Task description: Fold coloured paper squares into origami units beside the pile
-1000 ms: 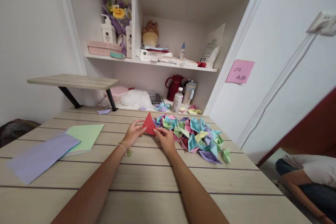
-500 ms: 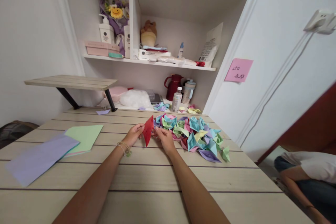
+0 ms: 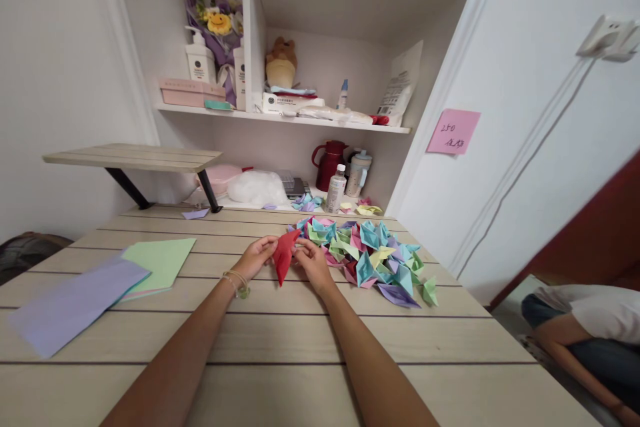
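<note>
Between my two hands a red folded paper boat [image 3: 285, 256] is held tilted above the table, one pointed end up to the right, the other down. My left hand [image 3: 257, 257] pinches its left side; a beaded bracelet circles that wrist. The fingers of my right hand [image 3: 312, 264] close on its right side, with the fingertips partly hidden behind the paper. Just beyond and to the right of my right hand lies a pile of folded paper boats [image 3: 367, 250] in blue, green, pink, purple and yellow.
Flat purple sheets [image 3: 80, 300] and green sheets [image 3: 163, 260] lie at left. A small raised wooden stand [image 3: 133, 155] is behind them. At the back are a plastic bottle [image 3: 335, 190], a red jug [image 3: 329, 165] and a tumbler [image 3: 358, 173]. Another person [image 3: 590, 333] crouches at right.
The red paper boat has turned in my hands, its upper point now leaning further right and its side facing me more. Both hands keep hold of it.
</note>
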`<move>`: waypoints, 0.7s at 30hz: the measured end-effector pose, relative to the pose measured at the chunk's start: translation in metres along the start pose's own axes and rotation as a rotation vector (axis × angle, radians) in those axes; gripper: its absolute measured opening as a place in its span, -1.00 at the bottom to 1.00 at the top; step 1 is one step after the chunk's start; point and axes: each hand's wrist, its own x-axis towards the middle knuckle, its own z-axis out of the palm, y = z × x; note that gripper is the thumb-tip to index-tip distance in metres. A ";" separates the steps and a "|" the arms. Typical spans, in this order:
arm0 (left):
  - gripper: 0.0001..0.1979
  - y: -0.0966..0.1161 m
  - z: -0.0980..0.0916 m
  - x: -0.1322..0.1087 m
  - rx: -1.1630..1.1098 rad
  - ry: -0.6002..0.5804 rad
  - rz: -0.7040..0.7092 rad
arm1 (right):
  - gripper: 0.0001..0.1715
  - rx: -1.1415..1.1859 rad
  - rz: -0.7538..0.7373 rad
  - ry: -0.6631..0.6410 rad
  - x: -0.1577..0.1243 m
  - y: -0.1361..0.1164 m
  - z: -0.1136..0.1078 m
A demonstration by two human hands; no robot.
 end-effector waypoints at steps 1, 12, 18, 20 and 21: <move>-0.60 0.001 0.001 -0.001 0.005 -0.004 -0.002 | -0.70 0.007 -0.012 -0.002 0.000 0.001 0.000; -0.57 0.007 0.002 -0.003 0.026 0.090 -0.008 | -0.62 0.020 -0.044 -0.050 0.000 0.005 0.001; -0.55 0.007 0.000 -0.003 -0.044 0.096 -0.036 | -0.76 -0.088 -0.160 0.020 -0.001 0.002 -0.001; -0.54 0.008 0.000 -0.004 -0.086 0.090 -0.056 | -0.75 -0.109 -0.185 0.037 0.000 0.003 -0.002; -0.53 0.008 -0.001 -0.004 -0.104 0.084 -0.063 | -0.75 -0.116 -0.194 0.041 0.000 0.004 -0.002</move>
